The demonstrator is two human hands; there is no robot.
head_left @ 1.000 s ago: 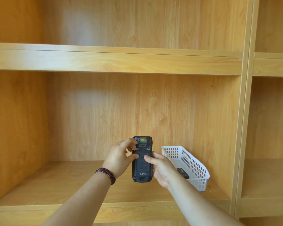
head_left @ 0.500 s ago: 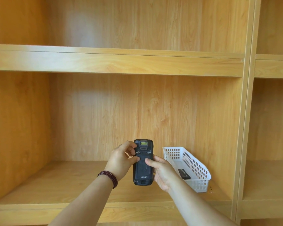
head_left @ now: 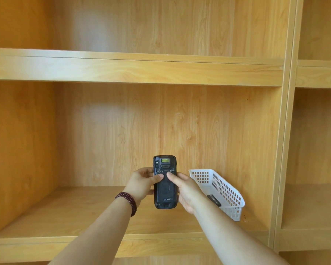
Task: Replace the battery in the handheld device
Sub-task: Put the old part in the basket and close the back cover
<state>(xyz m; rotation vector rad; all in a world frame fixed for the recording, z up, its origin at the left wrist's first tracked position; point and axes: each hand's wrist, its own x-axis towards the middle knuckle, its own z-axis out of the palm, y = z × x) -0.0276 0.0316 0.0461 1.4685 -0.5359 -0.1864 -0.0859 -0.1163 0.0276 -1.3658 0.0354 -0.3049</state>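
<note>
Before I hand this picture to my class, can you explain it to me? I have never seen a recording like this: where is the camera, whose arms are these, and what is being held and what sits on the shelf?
There is no machine here. The camera is worn on a person's head and looks forward and down, so the two bare arms reaching in from below are that person's own. The left hand, with a dark bead bracelet on its wrist, and the right hand hold a black handheld device upright between them, its back facing the camera. Both thumbs press on the back cover, which is still on. Behind is a wooden shelf. On it, to the right, stands a white plastic basket with a small dark flat item inside, possibly a battery; I cannot tell for sure.
</note>
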